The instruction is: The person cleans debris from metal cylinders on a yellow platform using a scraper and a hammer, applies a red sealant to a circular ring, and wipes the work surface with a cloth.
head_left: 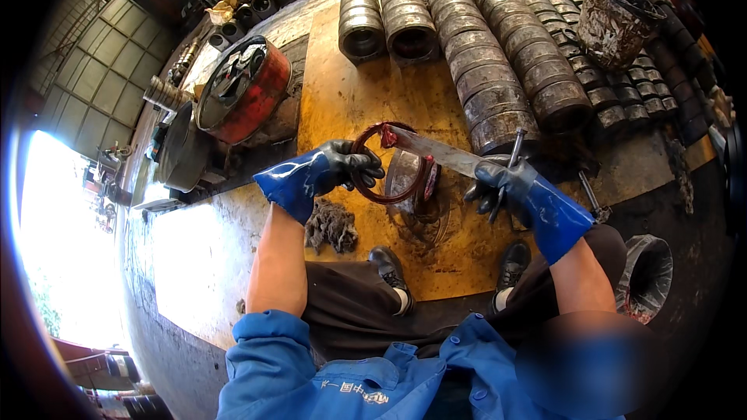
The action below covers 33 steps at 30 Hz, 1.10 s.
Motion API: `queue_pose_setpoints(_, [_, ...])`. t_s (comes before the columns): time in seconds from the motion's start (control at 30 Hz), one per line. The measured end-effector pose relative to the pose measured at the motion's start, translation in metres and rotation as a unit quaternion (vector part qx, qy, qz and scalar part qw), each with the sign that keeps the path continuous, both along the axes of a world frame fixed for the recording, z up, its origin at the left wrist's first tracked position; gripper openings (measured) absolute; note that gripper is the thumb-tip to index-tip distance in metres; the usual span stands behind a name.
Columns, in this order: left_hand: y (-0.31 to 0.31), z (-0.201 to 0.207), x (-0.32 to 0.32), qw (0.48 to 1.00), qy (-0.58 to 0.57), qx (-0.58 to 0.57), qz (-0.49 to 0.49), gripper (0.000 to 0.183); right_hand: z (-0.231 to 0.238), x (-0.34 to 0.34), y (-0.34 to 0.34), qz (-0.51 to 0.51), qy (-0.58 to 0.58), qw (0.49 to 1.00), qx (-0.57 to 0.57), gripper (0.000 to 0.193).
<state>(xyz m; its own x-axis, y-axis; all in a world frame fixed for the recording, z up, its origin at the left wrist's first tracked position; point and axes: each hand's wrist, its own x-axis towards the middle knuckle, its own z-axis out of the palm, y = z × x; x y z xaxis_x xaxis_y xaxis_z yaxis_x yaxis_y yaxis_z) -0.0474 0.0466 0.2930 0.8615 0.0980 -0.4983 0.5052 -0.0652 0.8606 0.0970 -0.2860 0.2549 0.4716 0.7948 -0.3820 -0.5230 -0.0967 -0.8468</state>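
Note:
My left hand (352,165), in a blue-cuffed glove with dark fingers, is closed on the left side of a dark red ring (389,199) and holds it up. A flat, pale blade like a putty knife (447,155) is gripped in my gloved right hand (502,180). Red grease (389,137) clings to its tip, which meets the ring's upper part. Beyond the ring, a metal cylinder (402,169) with red smears stands on the yellow board. Next to my right hand a thin metal rod (517,144) sticks up; whether I hold it I cannot tell.
Rows of metal sleeves (482,82) lie ahead on the yellow board (334,101). A grimy bucket (618,23) stands at far right, a red drum (245,89) at left. A grey rag clump (331,227) lies near my feet. A plastic-lined container (647,276) sits beside my right knee.

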Motion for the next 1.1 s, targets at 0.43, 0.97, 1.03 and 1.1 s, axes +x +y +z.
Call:
queue_pose_setpoints(0.43, [0.014, -0.002, -0.003, 1.0, -0.017, -0.004, -0.014, 0.028, -0.002, 0.014, -0.01, -0.048, 0.072, 0.996, 0.014, 0.026])
queue_pose_setpoints(0.97, [0.002, -0.019, -0.001, 0.997, -0.007, 0.058, -0.06, 0.031, 0.032, -0.008, -0.006, -0.057, 0.056, 0.996, 0.032, 0.022])
queue_pose_setpoints(1.03, [0.01, -0.024, -0.004, 0.997, -0.028, 0.054, -0.045, 0.03, 0.048, 0.0, -0.018, -0.08, 0.031, 0.995, 0.046, 0.021])
queue_pose_setpoints(1.1, [0.013, -0.024, -0.001, 0.998, -0.02, 0.064, -0.022, 0.029, 0.077, 0.002, -0.03, -0.172, 0.037, 0.983, 0.056, 0.02])
